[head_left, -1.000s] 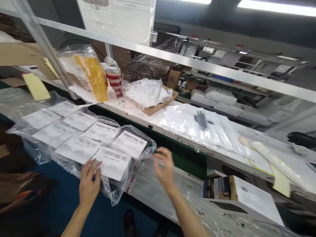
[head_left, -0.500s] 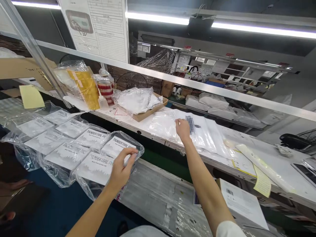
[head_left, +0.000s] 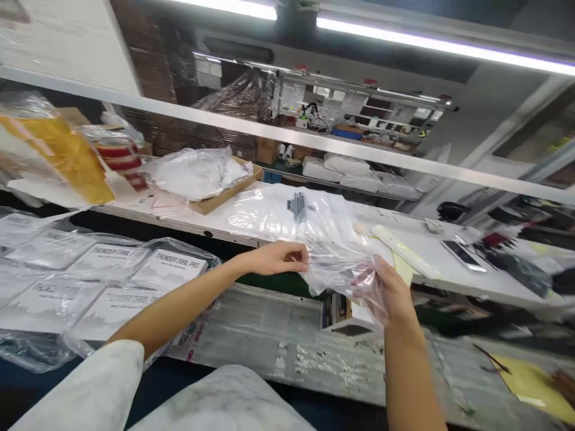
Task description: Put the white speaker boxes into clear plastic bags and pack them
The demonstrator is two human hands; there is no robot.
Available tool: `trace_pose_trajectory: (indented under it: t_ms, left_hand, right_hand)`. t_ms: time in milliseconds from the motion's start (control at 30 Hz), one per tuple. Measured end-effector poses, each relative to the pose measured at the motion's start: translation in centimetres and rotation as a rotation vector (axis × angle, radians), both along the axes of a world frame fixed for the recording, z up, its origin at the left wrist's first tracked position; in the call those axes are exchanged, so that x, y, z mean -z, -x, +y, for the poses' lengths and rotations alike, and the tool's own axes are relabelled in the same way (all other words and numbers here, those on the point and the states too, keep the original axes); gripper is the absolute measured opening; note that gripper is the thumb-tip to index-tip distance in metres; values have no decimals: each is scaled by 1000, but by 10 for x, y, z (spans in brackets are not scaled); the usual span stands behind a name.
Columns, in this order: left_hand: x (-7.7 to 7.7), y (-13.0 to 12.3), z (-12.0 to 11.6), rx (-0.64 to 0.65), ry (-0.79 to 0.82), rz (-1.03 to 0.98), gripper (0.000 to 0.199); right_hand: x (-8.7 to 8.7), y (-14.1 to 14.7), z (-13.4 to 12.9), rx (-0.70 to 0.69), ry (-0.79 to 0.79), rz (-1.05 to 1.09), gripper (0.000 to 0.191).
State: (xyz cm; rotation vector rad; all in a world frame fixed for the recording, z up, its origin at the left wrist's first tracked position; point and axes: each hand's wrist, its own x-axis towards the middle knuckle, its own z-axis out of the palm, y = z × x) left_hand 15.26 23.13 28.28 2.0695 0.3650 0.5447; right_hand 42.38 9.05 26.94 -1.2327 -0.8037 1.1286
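Stretched between my two hands is a clear plastic bag point(head_left: 335, 269), held just in front of the bench edge. My left hand point(head_left: 284, 257) pinches its left edge between thumb and fingers. At the bag's other end, my right hand point(head_left: 395, 290) is closed around the plastic, slightly blurred. Behind the bag, a stack of clear bags point(head_left: 265, 206) with dark print lies flat on the white bench. Below it a white box point(head_left: 353, 320) stands partly hidden. To the left are several bagged white boxes point(head_left: 168, 266) printed THUNDER TRAIL PRO.
A cardboard tray point(head_left: 224, 194) of plastic bags sits on the white bench point(head_left: 188, 222), near red tape rolls point(head_left: 119, 158) and a yellow bundle point(head_left: 76, 158). A grey conveyor surface point(head_left: 251, 335) runs below. At the lower right, a blurred hand point(head_left: 563, 383) is near yellow paper point(head_left: 525, 380).
My right hand has taken a bag from the stack and brought it down and right. My left hand has left the bagged boxes and grips the bag too. The view has turned right.
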Motion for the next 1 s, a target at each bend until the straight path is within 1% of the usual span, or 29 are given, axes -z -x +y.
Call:
trace_pose_trajectory:
  t_ms: [33, 67, 133, 167, 200, 233, 300, 333, 367, 400, 433, 467, 500, 533, 567, 600, 667, 700, 733, 767, 833, 867, 900, 967, 1000]
  left_hand:
    - [8, 0, -17, -17, 55, -22, 29]
    - [17, 1, -32, -71, 87, -55, 29]
    - [32, 6, -58, -198, 133, -106, 30]
    - [37, 9, -69, -235, 162, -103, 32]
    - [42, 11, -79, -241, 183, -67, 32]
    - [45, 13, -89, -216, 179, 0, 31]
    - [51, 16, -110, -118, 104, 197, 27]
    - [54, 17, -121, -70, 55, 294, 25]
    - [58, 19, -131, -27, 22, 372, 25]
    - [64, 20, -141, 9, 17, 427, 25]
    - [70, 23, -148, 40, 39, 464, 27]
    - [78, 26, -153, 69, 80, 481, 31]
    - [87, 31, -156, 102, 140, 483, 33]
    - [97, 36, -155, 141, 220, 475, 33]
    - [107, 42, -152, 183, 324, 462, 32]
    - [116, 49, -147, 234, 445, 449, 34]
    - [132, 60, -132, 327, 695, 403, 45]
    - [138, 63, -125, 335, 793, 367, 47]
    - [141, 64, -118, 304, 858, 323, 45]
    - [143, 63, -113, 236, 886, 277, 42]
    - [141, 54, -108, 42, 868, 179, 38]
    - [138, 47, -108, -49, 847, 128, 38]
    - [136, 37, -108, -128, 827, 71, 39]
    - [132, 15, -111, -265, 823, -60, 45]
    - [131, 3, -113, -323, 853, -122, 51]
  right_hand:
    - [10, -5, -21, 40, 43, 22, 57]
    - [21, -7, -42, 39, 90, 34, 53]
    - [39, -4, -80, -78, 202, 33, 44]
    - [45, 1, -97, -137, 240, 13, 39]
    - [47, 7, -111, -175, 248, -15, 36]
    - [46, 14, -123, -186, 221, -45, 40]
    - [39, 32, -140, -170, 108, -125, 60]
    - [36, 43, -145, -170, 78, -187, 73]
    - [34, 57, -149, -196, 99, -266, 84]
    - [35, 72, -152, -246, 169, -364, 89]
    - [39, 89, -154, -311, 269, -470, 84]
    - [45, 105, -155, -378, 370, -567, 67]
    - [53, 119, -157, -436, 445, -643, 44]
    - [61, 130, -159, -472, 474, -698, 22]
    - [68, 137, -161, -480, 465, -726, 12]
    - [73, 139, -163, -465, 434, -729, 14]
    - [76, 129, -165, -381, 353, -683, 15]
    - [74, 120, -165, -329, 312, -654, 16]
    - [71, 108, -164, -280, 278, -646, 17]
    - [67, 96, -161, -240, 248, -669, 20]
    - [58, 71, -154, -218, 189, -755, 32]
    - [54, 59, -150, -249, 171, -767, 36]
    - [51, 47, -146, -308, 167, -732, 39]
    - [48, 24, -139, -458, 211, -530, 39]
    - [47, 12, -136, -520, 257, -427, 43]
